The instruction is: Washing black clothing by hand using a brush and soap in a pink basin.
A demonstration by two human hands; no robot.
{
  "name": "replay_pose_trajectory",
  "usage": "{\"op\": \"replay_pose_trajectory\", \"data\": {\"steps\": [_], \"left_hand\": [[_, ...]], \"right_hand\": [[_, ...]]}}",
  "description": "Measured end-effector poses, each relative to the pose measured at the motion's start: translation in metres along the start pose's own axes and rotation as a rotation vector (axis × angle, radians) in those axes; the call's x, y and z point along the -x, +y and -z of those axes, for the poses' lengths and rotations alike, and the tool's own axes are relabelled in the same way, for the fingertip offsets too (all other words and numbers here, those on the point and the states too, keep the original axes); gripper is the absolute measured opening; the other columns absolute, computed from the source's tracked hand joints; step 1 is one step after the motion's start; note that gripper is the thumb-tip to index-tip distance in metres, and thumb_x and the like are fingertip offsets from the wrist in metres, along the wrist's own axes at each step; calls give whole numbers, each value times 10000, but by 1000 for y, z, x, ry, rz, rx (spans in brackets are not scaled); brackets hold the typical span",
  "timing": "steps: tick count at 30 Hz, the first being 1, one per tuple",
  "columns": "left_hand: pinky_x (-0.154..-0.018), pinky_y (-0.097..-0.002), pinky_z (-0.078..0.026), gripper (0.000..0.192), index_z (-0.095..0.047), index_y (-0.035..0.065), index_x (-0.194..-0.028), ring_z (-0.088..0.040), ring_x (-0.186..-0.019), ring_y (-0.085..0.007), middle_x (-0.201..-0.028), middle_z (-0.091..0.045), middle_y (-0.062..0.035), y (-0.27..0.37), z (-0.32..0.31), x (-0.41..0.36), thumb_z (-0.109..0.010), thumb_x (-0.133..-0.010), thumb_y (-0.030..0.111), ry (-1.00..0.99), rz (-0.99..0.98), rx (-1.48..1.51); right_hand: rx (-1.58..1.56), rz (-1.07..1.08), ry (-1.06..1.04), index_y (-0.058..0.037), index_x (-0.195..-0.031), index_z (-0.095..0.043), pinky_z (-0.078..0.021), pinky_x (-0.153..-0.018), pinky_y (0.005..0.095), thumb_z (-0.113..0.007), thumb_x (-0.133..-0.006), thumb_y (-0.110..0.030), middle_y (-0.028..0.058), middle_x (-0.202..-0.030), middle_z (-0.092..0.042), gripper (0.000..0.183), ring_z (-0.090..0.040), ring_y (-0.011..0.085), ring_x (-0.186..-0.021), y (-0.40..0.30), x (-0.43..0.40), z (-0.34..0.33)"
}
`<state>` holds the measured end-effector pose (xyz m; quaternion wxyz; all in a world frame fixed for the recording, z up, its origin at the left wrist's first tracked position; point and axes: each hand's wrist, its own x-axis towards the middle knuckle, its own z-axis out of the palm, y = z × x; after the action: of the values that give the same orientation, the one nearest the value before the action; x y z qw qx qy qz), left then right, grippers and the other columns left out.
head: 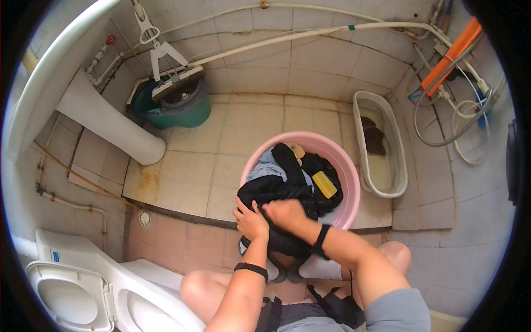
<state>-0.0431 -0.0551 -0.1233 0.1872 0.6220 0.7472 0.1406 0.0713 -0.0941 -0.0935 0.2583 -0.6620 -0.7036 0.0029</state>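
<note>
A pink plastic basin [352, 178] stands on the tiled floor before me, filled with wet black cloth [265, 189] and a light blue cloth [265, 168]. My left hand [251, 220] grips the black cloth at the basin's near left edge, thumb up. Close to its right, my right hand [286, 213] is curled in a fist over the same cloth, slightly blurred; whether it pinches any of it is hard to see. A yellow bar of soap [325, 185] lies on the dark cloth at the basin's right. Behind, a beige object [296, 152], perhaps a brush, is partly hidden.
To the right is a white oval tub [405, 182] holding water and something dark. A green mop bucket [182, 116] with a mop [166, 56] stands at the back left, near a sink pedestal [120, 124]. The toilet [95, 282] is at lower left. A low floor ledge [186, 216] crosses behind my feet.
</note>
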Motion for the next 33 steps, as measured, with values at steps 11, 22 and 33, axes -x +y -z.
{"op": "replay_pose_trajectory", "data": {"steps": [11,22,33], "left_hand": [[-765,-474,-481,528,-394,133,-1371,-607,-935,-357,-1151,-506,-160,15,-2,3,-515,-929,394,99,-64,14],[-783,-473,-472,512,-405,148,-1367,-603,-935,-356,-1143,-501,-156,5,-5,1,-512,-929,390,80,-53,11],[-774,-478,-473,480,-409,162,-1365,-602,-944,-363,-1142,-501,-154,-2,-1,-2,-494,-947,382,31,-39,34]], "right_hand": [[310,-279,-121,-115,-646,-603,-491,-429,387,-533,-924,-316,90,-605,-633,350,-634,256,-496,64,-5,-2],[121,-248,-102,-111,-665,-629,-501,-443,388,-541,-916,-313,106,-586,-635,334,-629,259,-484,-1,-13,-15],[-144,-116,-7,-128,-701,-610,-512,-474,357,-564,-889,-267,48,-594,-623,238,-640,227,-532,-40,-18,-1]]}}
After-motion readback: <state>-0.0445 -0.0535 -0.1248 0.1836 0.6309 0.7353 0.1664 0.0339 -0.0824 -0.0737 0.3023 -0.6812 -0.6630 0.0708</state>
